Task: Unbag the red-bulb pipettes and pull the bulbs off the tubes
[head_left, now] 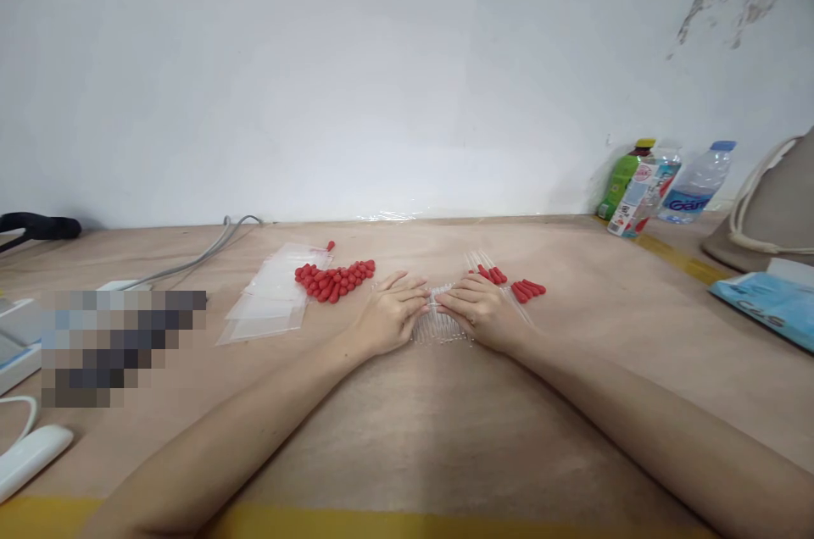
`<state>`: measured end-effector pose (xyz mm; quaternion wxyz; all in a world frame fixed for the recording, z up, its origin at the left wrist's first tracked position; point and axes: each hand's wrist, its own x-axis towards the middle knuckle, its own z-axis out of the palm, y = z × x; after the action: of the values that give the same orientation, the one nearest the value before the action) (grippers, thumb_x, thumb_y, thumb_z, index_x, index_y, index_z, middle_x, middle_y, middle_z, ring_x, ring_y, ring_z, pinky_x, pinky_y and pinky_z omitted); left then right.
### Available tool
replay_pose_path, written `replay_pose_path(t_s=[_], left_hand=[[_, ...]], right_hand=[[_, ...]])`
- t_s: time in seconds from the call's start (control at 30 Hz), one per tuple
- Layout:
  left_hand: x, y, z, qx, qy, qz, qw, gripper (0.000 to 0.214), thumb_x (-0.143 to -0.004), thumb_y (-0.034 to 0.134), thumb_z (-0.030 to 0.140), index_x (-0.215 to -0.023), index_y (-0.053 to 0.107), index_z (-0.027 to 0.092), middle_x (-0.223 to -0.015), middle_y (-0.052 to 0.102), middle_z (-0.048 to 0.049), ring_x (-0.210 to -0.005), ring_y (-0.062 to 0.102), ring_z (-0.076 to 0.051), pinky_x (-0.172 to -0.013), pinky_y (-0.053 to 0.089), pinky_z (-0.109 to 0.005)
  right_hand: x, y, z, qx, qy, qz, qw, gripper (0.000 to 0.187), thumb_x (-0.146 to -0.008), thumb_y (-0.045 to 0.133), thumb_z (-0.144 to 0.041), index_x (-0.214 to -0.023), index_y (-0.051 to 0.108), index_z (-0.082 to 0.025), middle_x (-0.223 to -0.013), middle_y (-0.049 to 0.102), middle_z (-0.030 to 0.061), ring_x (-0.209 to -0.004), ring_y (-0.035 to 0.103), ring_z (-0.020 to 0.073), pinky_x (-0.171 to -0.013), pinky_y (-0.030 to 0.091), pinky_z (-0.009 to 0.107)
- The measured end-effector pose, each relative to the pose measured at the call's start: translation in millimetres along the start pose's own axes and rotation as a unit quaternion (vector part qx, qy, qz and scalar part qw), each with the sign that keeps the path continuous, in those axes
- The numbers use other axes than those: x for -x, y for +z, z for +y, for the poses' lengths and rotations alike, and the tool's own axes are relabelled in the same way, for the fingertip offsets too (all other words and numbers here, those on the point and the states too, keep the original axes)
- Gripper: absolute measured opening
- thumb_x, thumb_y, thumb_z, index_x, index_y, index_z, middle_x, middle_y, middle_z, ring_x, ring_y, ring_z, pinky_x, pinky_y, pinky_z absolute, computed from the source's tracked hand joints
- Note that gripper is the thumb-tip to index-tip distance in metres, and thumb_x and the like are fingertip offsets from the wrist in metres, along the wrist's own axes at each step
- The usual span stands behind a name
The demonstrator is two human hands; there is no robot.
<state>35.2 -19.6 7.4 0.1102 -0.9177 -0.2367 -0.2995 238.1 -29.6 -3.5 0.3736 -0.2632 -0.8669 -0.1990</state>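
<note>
My left hand [391, 312] and my right hand [476, 308] rest side by side on the tan table [407, 429], fingertips meeting over a row of clear thin tubes [438, 327]. Both hands have their fingers pressed together on the tubes between them. A heap of small red rubber caps [335, 279] lies just left of my left hand. More clear tubes with red caps [527, 289] lie to the right of my right hand. A stack of clear plastic bags [273, 295] sits further left.
Bottles [642, 187] stand against the white wall at the back right, beside a beige bag [772, 208] and a blue packet [763, 302]. White devices [29, 454] and a grey cable [197, 259] lie at the left. A yellow stripe marks the near edge.
</note>
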Motion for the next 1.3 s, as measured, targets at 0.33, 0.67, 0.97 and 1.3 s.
replay_pose_path(t_s=[0.33, 0.67, 0.97, 1.3], left_hand=[[1, -6.1, -2, 0.014, -0.013, -0.021, 1.0, 0.023, -0.087, 0.042, 0.02, -0.093, 0.064, 0.018, -0.103, 0.066, -0.0049, -0.11, 0.053, -0.019, -0.101, 0.033, -0.043], [22, -30.4, -45, -0.029, -0.2, -0.019, 0.979, 0.029, -0.088, 0.038, 0.032, -0.093, 0.065, 0.02, -0.092, 0.064, -0.0062, -0.089, 0.059, -0.019, -0.083, 0.045, -0.033], [43, -42.7, -34, -0.119, -0.311, -0.116, 0.936, 0.03, -0.085, 0.032, 0.018, -0.109, 0.049, 0.016, -0.101, 0.058, -0.0115, -0.092, 0.057, -0.025, -0.078, 0.044, -0.036], [29, -37.1, -37, -0.093, -0.398, -0.169, 0.897, 0.014, -0.082, 0.041, 0.027, -0.092, 0.047, 0.019, -0.088, 0.064, -0.0081, -0.081, 0.061, -0.025, -0.063, 0.042, -0.031]], right_hand=[[0, -3, 3, 0.008, -0.041, 0.03, 0.999, 0.02, -0.087, 0.045, -0.016, -0.086, 0.064, -0.017, -0.076, 0.068, 0.0041, -0.072, 0.059, 0.0144, -0.071, 0.046, 0.03], [20, -29, 59, 0.036, 0.303, 0.011, 0.952, 0.017, -0.079, 0.055, -0.032, -0.084, 0.07, -0.024, -0.084, 0.068, 0.004, -0.081, 0.058, 0.0185, -0.075, 0.041, 0.033], [56, -55, 126, -0.006, 0.615, -0.108, 0.781, 0.027, -0.063, 0.066, -0.041, -0.069, 0.066, -0.015, -0.059, 0.063, 0.0037, -0.052, 0.054, 0.0139, -0.046, 0.037, 0.024], [62, -50, 124, -0.082, 0.666, -0.187, 0.717, 0.029, -0.059, 0.069, -0.043, -0.055, 0.063, -0.015, -0.042, 0.051, -0.0015, -0.04, 0.042, 0.0095, -0.039, 0.031, 0.023]])
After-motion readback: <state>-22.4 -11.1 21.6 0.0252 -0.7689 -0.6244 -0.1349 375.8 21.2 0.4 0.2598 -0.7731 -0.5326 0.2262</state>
